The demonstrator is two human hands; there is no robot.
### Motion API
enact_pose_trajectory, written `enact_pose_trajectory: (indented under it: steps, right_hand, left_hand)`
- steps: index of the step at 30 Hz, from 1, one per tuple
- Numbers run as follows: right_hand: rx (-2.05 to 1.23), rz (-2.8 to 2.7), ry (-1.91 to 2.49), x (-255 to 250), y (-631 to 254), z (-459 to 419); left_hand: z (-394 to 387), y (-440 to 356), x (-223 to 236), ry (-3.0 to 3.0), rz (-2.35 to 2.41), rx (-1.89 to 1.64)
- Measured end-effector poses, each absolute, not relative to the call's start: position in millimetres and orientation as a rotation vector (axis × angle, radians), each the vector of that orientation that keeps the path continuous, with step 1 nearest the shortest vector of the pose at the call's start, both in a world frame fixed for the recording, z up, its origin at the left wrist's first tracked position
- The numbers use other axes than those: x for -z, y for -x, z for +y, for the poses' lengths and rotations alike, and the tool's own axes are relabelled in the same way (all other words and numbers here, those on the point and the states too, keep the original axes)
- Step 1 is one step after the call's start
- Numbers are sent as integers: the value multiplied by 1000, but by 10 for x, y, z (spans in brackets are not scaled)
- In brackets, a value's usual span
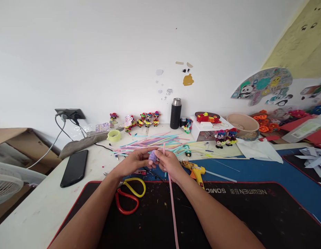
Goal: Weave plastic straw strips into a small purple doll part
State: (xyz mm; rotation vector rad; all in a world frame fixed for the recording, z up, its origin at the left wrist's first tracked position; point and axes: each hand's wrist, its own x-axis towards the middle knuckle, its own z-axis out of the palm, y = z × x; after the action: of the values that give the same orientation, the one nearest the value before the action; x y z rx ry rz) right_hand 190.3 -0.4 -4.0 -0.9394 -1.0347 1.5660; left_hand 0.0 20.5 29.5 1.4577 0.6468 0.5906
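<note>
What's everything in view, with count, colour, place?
Fuzzy piece: one, purple, between hands.
Held strip: one, pink, right hand.
Loose strips: many, pastel, beyond hands.
Scissors: one, red and yellow, mat.
Glue gun: one, yellow, centre right.
Black mats: two, front and right.
Phone: one, black, left.
Tape roll: one, lime, back left.
Figurines: several, multicoloured, table back.
Bottle: one, black, by wall.
Box: one, white, beside bottle.
Bowl: one, pale pink, right.
Cutouts: several, multicoloured, wall.
Fan: one, white, left edge.
Left hand, right hand: one each, bare, centre.

Blk mat (pixel 243 218) w/ "SOMIC" (pixel 215 190) & "NEWMEN" (pixel 254 191) txt.
</note>
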Motion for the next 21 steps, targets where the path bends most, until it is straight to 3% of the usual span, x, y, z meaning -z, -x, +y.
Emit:
enact_pose_trajectory:
  steps: [21]
  right_hand:
    - [-1564, -1013, 918, 39, -1916, -4]
  left_hand:
    - [162, -51, -301, -1433, 649, -614]
